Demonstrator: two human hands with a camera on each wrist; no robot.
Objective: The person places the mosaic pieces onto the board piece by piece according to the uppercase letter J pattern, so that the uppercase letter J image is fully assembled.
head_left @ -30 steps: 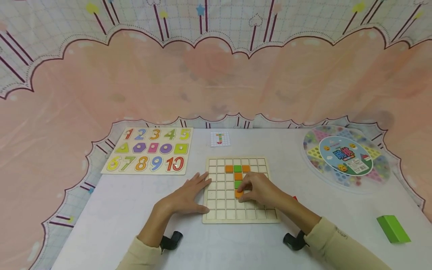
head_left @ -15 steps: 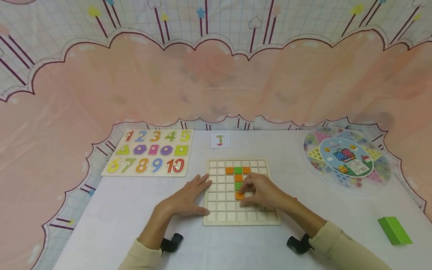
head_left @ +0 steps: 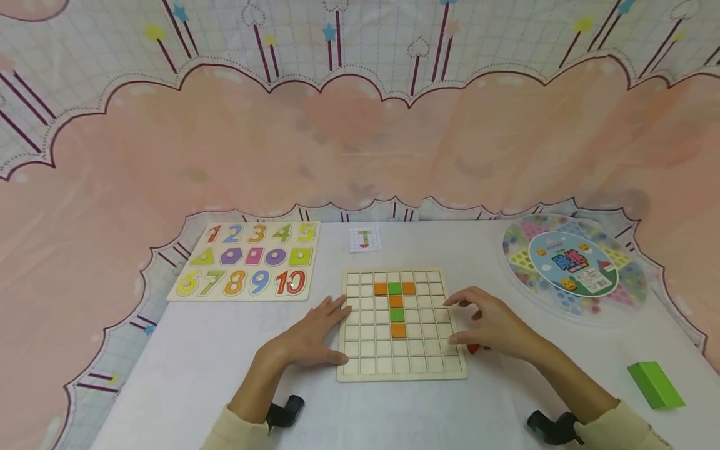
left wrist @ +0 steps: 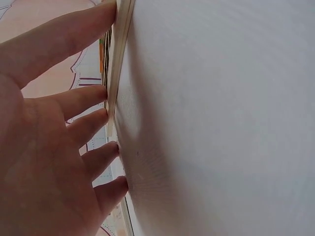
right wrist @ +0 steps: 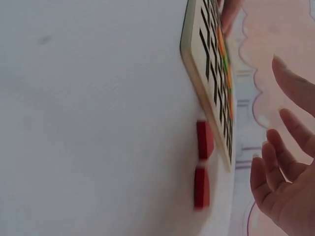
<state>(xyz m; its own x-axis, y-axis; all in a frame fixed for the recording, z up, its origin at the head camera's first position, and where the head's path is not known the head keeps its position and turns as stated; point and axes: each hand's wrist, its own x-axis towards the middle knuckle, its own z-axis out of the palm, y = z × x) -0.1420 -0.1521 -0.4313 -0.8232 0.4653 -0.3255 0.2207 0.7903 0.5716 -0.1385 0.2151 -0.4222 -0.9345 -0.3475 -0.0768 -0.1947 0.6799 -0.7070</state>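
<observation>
A wooden grid board [head_left: 368, 349] lies flat in the middle of the table. On it, orange tiles [head_left: 398, 330] and green tiles [head_left: 396, 315] make a T: a short row on top with a column below its middle tile. My left hand [head_left: 306, 337] rests with spread fingertips and thumb at the board's left edge. By the right edge hovers my right hand [head_left: 497, 324], fingers loosely bent, nothing between thumb and fingers. Under it, two small red blocks [right wrist: 202, 188] with a curved side lie on the table beside the board, mostly hidden in the head view.
Behind the grid board is a small card [head_left: 365, 240] with a coloured J. A number and shape puzzle board [head_left: 216, 270] lies at the back left. A round clear case [head_left: 630, 294] with a blue label is at the back right, a green block [head_left: 656, 385] nearer on the right.
My right hand has let go of the lowest orange tile in the column and moved right, off the grid, to over the red blocks. My left hand has stayed at the board's edge.
</observation>
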